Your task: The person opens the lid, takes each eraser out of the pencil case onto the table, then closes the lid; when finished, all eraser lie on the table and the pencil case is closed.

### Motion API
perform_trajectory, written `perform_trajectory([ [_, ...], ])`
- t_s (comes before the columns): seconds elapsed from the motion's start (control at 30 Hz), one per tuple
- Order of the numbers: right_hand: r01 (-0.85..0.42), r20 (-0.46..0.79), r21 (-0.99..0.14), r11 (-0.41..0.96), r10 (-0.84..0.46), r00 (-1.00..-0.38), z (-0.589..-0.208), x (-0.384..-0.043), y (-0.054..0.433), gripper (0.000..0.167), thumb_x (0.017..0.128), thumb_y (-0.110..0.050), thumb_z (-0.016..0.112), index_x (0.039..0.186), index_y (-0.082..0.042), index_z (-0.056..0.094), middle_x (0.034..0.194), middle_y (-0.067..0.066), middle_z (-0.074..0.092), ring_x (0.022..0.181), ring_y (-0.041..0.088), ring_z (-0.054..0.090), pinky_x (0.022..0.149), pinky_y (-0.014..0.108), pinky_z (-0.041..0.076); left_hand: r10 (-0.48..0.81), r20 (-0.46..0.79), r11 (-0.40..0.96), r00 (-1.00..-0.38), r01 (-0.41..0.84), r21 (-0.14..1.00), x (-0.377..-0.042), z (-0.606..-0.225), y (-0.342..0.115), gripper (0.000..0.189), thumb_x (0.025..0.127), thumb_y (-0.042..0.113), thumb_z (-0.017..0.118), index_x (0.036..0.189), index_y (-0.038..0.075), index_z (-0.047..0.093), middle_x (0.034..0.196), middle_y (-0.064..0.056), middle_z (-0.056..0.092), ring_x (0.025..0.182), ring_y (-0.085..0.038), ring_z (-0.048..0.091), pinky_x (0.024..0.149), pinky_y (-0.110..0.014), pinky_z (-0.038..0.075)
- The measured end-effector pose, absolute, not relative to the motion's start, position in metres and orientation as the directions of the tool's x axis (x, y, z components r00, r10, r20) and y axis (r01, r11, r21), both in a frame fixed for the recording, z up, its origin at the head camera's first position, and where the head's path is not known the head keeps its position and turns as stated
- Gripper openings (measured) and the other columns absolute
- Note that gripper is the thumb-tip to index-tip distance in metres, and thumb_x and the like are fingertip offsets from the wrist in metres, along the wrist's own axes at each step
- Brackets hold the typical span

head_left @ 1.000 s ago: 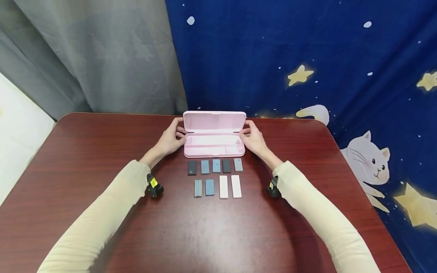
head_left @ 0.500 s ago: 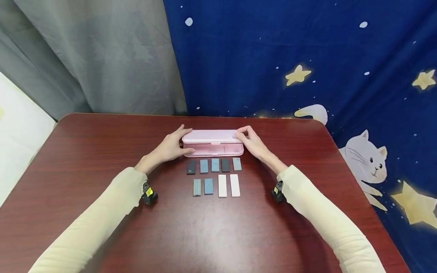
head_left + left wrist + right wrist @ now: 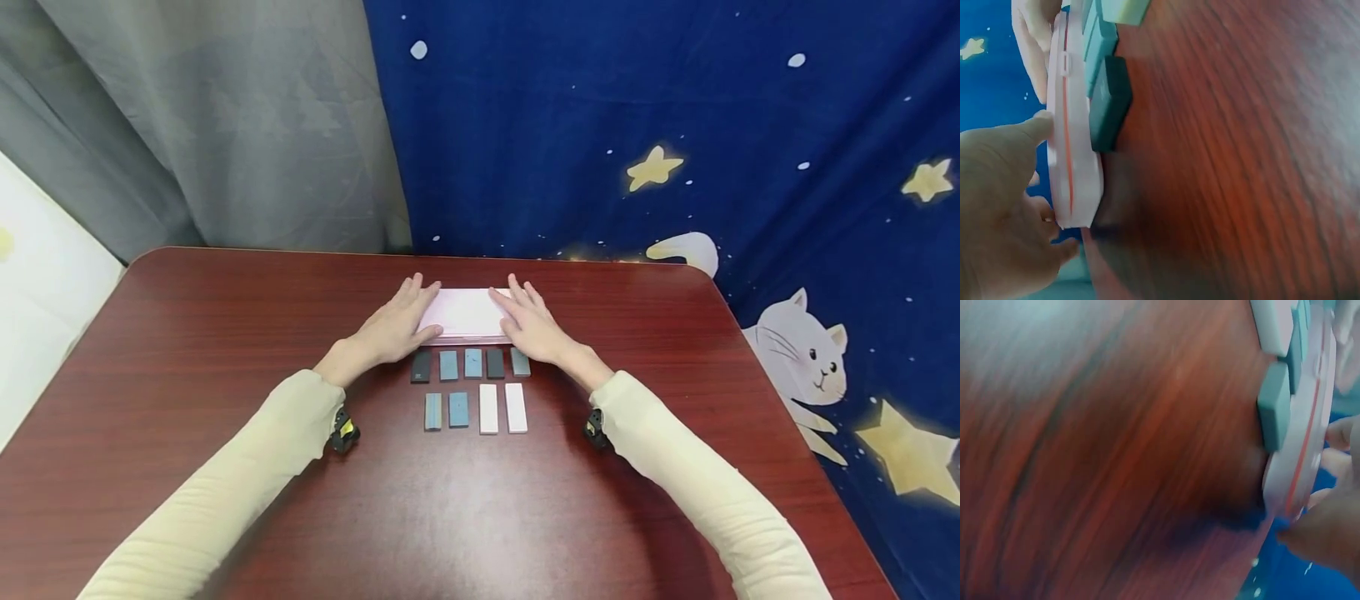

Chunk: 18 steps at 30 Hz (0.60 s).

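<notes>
A pink pencil case (image 3: 467, 313) lies near the table's far edge with its lid down. In the left wrist view a thin seam runs along the side of the pencil case (image 3: 1075, 150). My left hand (image 3: 396, 323) rests on the left part of the lid, fingers stretched forward. On the right part lies my right hand (image 3: 534, 325), its fingers straight and spread. Just in front of the case stands a row of small blocks, among them a dark block (image 3: 421, 367) and a light blue block (image 3: 472, 364).
Nearer me is a second row: a striped blue block (image 3: 432, 412), a plain blue block (image 3: 459, 410), and two white blocks, the left white block (image 3: 488, 409) beside the right white block (image 3: 516, 408). The wooden table (image 3: 450, 517) ends at curtains behind.
The lid of the pencil case has swung from upright down onto its base. Both hands have moved from its sides to lie on top. The blocks stay put.
</notes>
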State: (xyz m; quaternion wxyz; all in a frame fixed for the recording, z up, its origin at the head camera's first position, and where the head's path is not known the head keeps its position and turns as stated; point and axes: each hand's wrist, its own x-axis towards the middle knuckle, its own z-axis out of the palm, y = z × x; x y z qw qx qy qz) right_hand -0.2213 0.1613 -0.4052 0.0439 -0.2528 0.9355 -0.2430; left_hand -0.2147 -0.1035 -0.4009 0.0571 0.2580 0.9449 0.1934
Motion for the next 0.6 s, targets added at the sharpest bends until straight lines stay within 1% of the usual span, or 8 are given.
perform_trajectory([
  [0.1, -0.441, -0.011, -0.347, 0.828, -0.474, -0.881, -0.407, -0.219, 0.151, 0.056, 0.104, -0.031, 0.036, 0.155, -0.012, 0.022, 0.158, 0.023, 0.004, 0.143, 0.043, -0.001, 0.114, 0.059, 0.004, 0.539, -0.038, 0.792, -0.841, 0.492, 0.362, -0.212, -0.399, -0.098, 0.062, 0.102, 0.027, 0.042, 0.155, 0.006, 0.015, 0.157, -0.025, 0.003, 0.144, -0.039, 0.002, 0.116, -0.054, 0.009],
  [0.17, -0.414, -0.041, -0.299, 0.86, -0.445, -0.895, -0.407, -0.217, 0.146, 0.06, 0.104, -0.041, 0.034, 0.156, -0.014, 0.018, 0.159, 0.02, 0.001, 0.144, 0.039, -0.004, 0.115, 0.057, 0.0, 0.529, -0.067, 0.808, -0.846, 0.479, 0.343, -0.211, -0.399, -0.092, 0.059, 0.103, 0.026, 0.036, 0.155, 0.009, 0.014, 0.158, -0.023, -0.001, 0.145, -0.038, -0.001, 0.116, -0.054, 0.006],
  [0.23, -0.393, -0.055, -0.275, 0.878, -0.422, -0.905, -0.406, -0.216, 0.142, 0.065, 0.103, -0.048, 0.034, 0.155, -0.012, 0.018, 0.159, 0.019, 0.0, 0.145, 0.037, -0.004, 0.115, 0.054, -0.002, 0.499, -0.09, 0.835, -0.862, 0.45, 0.316, -0.211, -0.4, -0.086, 0.058, 0.104, 0.03, 0.031, 0.155, 0.01, 0.013, 0.158, -0.021, -0.004, 0.145, -0.037, -0.003, 0.116, -0.053, 0.003],
  [0.3, -0.373, -0.064, -0.277, 0.885, -0.404, -0.912, -0.404, -0.215, 0.138, 0.067, 0.103, -0.049, 0.034, 0.154, -0.008, 0.02, 0.159, 0.019, 0.0, 0.145, 0.036, -0.003, 0.116, 0.052, -0.004, 0.461, -0.113, 0.863, -0.88, 0.414, 0.289, -0.211, -0.4, -0.08, 0.059, 0.105, 0.037, 0.028, 0.156, 0.013, 0.011, 0.159, -0.02, -0.008, 0.145, -0.036, -0.006, 0.116, -0.053, 0.001],
  [0.4, -0.362, -0.076, -0.257, 0.896, -0.393, -0.917, -0.403, -0.214, 0.132, 0.067, 0.103, -0.048, 0.032, 0.154, -0.006, 0.019, 0.159, 0.019, 0.0, 0.145, 0.036, -0.002, 0.116, 0.051, -0.003, 0.414, -0.132, 0.894, -0.901, 0.374, 0.248, -0.211, -0.401, -0.073, 0.063, 0.104, 0.047, 0.026, 0.156, 0.016, 0.008, 0.159, -0.019, -0.01, 0.144, -0.036, -0.008, 0.116, -0.052, 0.001],
  [0.47, -0.364, -0.087, -0.225, 0.904, -0.391, -0.916, -0.403, -0.214, 0.129, 0.066, 0.104, -0.047, 0.03, 0.155, -0.008, 0.015, 0.159, 0.018, -0.001, 0.145, 0.037, -0.003, 0.116, 0.053, -0.002, 0.394, -0.137, 0.906, -0.909, 0.359, 0.225, -0.211, -0.402, -0.071, 0.065, 0.103, 0.049, 0.026, 0.156, 0.018, 0.007, 0.159, -0.018, -0.009, 0.145, -0.036, -0.007, 0.116, -0.052, 0.001],
  [0.6, -0.361, -0.102, -0.17, 0.917, -0.38, -0.919, -0.404, -0.215, 0.126, 0.067, 0.103, -0.05, 0.026, 0.156, -0.014, 0.008, 0.16, 0.017, -0.003, 0.145, 0.037, -0.003, 0.115, 0.057, 0.001, 0.377, -0.151, 0.915, -0.914, 0.342, 0.214, -0.212, -0.404, -0.07, 0.065, 0.103, 0.05, 0.026, 0.157, 0.02, 0.006, 0.159, -0.017, -0.008, 0.144, -0.035, -0.009, 0.116, -0.051, -0.002],
])
